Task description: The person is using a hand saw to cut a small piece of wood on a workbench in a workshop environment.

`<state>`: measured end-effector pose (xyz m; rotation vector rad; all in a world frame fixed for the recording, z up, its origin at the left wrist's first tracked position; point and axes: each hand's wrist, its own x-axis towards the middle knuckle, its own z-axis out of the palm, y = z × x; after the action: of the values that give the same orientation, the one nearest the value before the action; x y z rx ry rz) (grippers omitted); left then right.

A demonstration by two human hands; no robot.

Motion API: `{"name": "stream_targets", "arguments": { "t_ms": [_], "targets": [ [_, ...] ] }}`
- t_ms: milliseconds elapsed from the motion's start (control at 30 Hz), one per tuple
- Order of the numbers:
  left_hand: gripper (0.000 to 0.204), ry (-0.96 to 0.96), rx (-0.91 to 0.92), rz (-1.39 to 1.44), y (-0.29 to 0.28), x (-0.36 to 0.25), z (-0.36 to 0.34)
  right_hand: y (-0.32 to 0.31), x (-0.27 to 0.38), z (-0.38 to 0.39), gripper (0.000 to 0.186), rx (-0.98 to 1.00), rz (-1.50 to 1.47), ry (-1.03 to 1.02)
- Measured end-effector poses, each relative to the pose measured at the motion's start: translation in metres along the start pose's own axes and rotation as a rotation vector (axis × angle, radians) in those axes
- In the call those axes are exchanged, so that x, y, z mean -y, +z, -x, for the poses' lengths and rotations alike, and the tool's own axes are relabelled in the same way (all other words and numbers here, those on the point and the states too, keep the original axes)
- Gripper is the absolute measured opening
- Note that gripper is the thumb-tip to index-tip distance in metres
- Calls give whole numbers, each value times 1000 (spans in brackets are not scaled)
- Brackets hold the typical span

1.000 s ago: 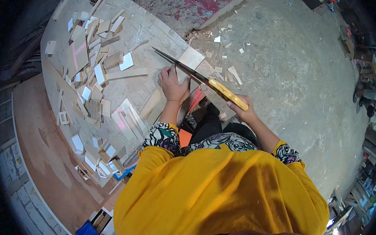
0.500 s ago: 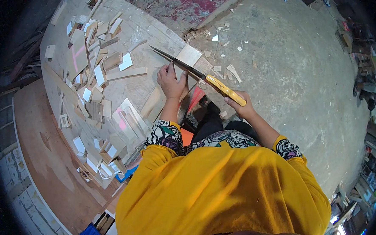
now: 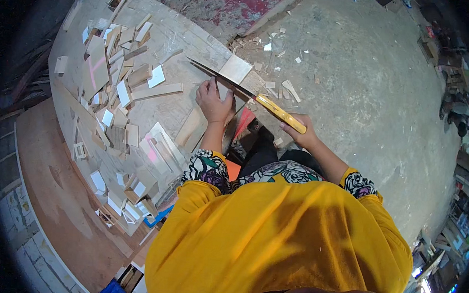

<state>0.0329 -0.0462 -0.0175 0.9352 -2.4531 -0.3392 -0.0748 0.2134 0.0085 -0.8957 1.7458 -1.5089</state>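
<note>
Where held, the saw looks yellow.

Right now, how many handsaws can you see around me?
1: a long, dark-bladed, yellow-handled handsaw, gripped in your right hand and slanting up-left past your left hand. Others may be hidden in shadow.

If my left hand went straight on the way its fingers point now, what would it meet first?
Most likely the dark handsaw blade, which slants across just ahead of your left hand. Its height is hard to judge from above, so the hand might pass beneath it.
</note>
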Motion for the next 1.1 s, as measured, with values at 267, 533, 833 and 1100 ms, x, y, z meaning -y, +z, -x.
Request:
{"name": "stream_targets", "arguments": {
  "t_ms": [267, 533, 833, 1100],
  "targets": [
    [55, -68, 141, -103, -1, 1, 1, 13, 25, 8, 18, 134, 368, -129],
    [53, -44, 152, -83, -5, -2, -2, 24, 29, -6, 16, 108, 230, -26],
    [57, -46, 118, -72, -8, -5, -4, -2, 26, 30, 16, 111, 120, 76],
    [62, 0, 179, -11, -8, -7, 1, 34, 25, -13, 15, 36, 115, 52]
  ]
}}
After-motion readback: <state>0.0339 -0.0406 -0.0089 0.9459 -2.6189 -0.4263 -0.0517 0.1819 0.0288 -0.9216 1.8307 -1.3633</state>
